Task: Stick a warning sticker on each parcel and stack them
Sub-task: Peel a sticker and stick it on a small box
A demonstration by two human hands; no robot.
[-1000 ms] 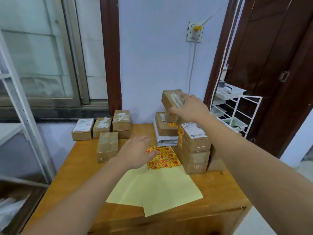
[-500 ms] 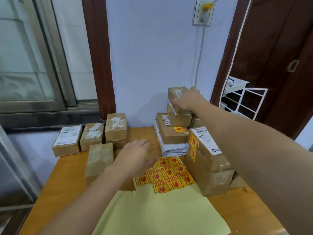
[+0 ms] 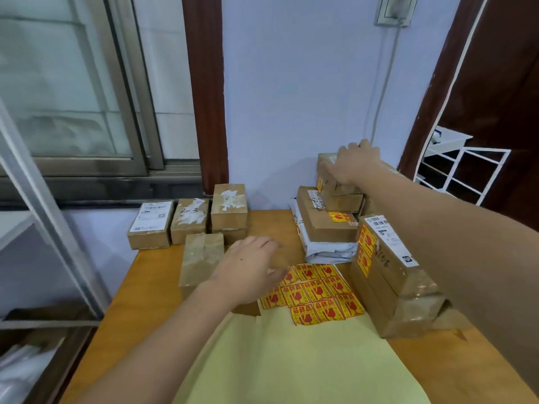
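Nearest, pale yellow backing sheets point(image 3: 306, 360) spread across the front of the wooden table point(image 3: 145, 287). At their far edge, a block of red-and-yellow warning stickers point(image 3: 318, 290), lying flat in rows. Just above and partly over the block's left edge, the left hand point(image 3: 248, 269), palm down, fingers straight and loosely together, thumb tip over the nearest sticker; touching or only hovering, impossible to tell; nothing pinched. Just left of that hand, one taped brown parcel point(image 3: 201, 258), lying flat, no sticker visible on it. To the right of the stickers, a stack of taped parcels point(image 3: 388, 275), topmost one carrying a white shipping label and warning stickers down its near side. Further back on the left, three parcels in a row point(image 3: 186, 220) along the table's far edge, the rightmost resting on another. Back right, against the wall, a second pile point(image 3: 326, 225): grey plastic mailer at the bottom, a stickered brown box on it, smaller boxes above. On the top parcel point(image 3: 329, 182) of that pile, the right hand point(image 3: 355, 164), fingers curled over its far edge, thumb down the near face, gripping it. Beyond, a window point(image 3: 73, 83), blue wall point(image 3: 291, 83) and white wire rack point(image 3: 460, 176).
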